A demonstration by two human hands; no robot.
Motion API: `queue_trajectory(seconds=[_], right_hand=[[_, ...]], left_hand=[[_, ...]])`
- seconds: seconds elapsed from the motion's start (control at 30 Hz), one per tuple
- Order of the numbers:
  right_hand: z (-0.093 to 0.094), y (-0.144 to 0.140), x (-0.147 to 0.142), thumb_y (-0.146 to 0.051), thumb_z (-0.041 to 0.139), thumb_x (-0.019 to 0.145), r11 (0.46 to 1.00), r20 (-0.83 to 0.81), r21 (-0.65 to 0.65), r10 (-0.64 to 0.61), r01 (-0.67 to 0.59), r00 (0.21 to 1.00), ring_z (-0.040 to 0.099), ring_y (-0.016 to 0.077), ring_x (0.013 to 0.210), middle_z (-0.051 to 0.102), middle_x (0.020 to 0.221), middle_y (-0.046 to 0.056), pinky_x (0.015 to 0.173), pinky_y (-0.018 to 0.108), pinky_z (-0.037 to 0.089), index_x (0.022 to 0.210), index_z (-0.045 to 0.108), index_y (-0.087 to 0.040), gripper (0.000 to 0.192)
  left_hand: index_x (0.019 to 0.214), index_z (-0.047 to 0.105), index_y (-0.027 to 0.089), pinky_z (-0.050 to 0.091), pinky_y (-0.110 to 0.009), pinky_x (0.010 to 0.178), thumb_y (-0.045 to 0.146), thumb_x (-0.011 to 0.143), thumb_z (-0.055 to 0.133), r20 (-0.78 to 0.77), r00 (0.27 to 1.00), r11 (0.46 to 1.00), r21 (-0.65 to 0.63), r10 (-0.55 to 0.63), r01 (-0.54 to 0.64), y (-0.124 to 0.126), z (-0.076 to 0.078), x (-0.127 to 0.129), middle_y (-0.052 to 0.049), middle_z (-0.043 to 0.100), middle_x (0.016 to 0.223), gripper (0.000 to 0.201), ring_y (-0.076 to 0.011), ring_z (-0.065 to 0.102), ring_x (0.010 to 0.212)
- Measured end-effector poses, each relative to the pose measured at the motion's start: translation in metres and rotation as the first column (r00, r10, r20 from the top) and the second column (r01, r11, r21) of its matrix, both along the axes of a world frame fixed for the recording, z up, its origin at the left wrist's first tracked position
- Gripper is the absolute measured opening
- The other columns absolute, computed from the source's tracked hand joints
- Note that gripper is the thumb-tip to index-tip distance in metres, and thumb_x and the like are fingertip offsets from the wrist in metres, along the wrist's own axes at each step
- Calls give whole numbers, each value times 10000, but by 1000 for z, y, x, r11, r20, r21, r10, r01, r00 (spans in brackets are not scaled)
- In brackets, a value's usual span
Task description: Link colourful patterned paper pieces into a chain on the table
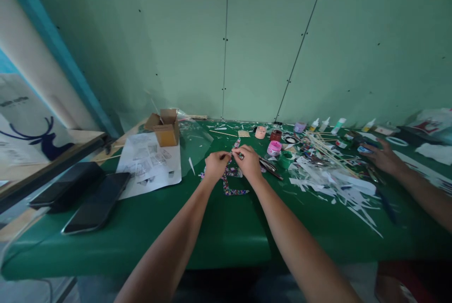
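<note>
Pinching, fingertips closed, with left hand (216,166) and right hand (248,162) at frame centre, just above a speckled multicoloured piece (236,192). Cannot tell on what.

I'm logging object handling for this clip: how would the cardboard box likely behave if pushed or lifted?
The cardboard box is probably light, given its thin flaps, though its contents are hidden. Those flaps, splayed open, would likely bend if pulled. Its flat sides suggest sliding rather than rolling.
</note>
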State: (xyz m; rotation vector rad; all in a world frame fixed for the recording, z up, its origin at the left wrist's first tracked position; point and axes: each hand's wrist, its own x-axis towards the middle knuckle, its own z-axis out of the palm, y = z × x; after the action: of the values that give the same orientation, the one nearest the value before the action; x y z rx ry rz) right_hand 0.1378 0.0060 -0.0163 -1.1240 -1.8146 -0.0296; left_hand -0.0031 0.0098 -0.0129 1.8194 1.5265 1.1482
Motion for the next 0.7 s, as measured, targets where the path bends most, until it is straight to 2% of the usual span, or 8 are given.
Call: queue_trajectory(seconds=[0.13, 0.2, 0.3, 0.4, 0.5, 0.7], right_hand=[[5, -6, -3, -182, 527, 859, 996, 132, 21, -92, 90, 987, 557, 218, 877, 649, 889, 73, 740, 315, 445, 870, 685, -208, 160], [5, -7, -3, -182, 519, 863, 997, 139, 22, -78, 76, 987, 563, 218, 892, 651, 895, 75, 748, 313, 451, 879, 685, -204, 168], [3, -4, -4, -195, 519, 866, 1000, 54, 6, 5, -5, 999, 587, 210, 902, 669, 897, 64, 782, 313, 463, 884, 686, -207, 169], [0, 0, -3, -205, 534, 849, 997, -99, -42, 58, -62, 993, 626, 193, 849, 688, 875, 49, 752, 296, 482, 857, 689, -211, 155], [-1, 2, -3, -218, 554, 819, 993, -220, -91, 51, -72, 974, 650, 188, 780, 705, 858, 45, 706, 289, 497, 842, 693, -207, 142], [1, 3, -2, -236, 569, 780, 987, -284, -137, 46, -87, 958, 662, 196, 769, 719, 854, 47, 712, 298, 506, 807, 706, -212, 142]], left_hand=[[854, 736, 206, 444, -235, 706, 291, 814, 537, 30, 999, 1000, -7, -12, 13, 2, -2, 1, -12, 733, 828, 220, -170, 656, 809], [842, 736, 208, 447, -237, 703, 282, 810, 536, 41, 999, 1000, -5, 1, -1, 2, -3, 1, -11, 733, 823, 215, -169, 655, 799], [839, 733, 201, 451, -241, 700, 275, 802, 540, 105, 994, 1000, 0, 13, -13, 3, -4, 0, -16, 732, 822, 210, -169, 655, 786], [852, 729, 184, 457, -246, 708, 298, 790, 558, 180, 984, 1000, -6, -4, 6, 4, -5, -1, -28, 732, 833, 215, -174, 658, 787], [849, 727, 174, 458, -249, 709, 323, 787, 557, 191, 981, 1000, -2, -29, 30, 4, -5, -1, -35, 731, 835, 235, -176, 654, 783], [842, 721, 150, 431, -240, 636, 388, 785, 550, 217, 971, 995, 9, -103, 103, 3, -3, 0, -33, 713, 766, 299, -176, 633, 732]])
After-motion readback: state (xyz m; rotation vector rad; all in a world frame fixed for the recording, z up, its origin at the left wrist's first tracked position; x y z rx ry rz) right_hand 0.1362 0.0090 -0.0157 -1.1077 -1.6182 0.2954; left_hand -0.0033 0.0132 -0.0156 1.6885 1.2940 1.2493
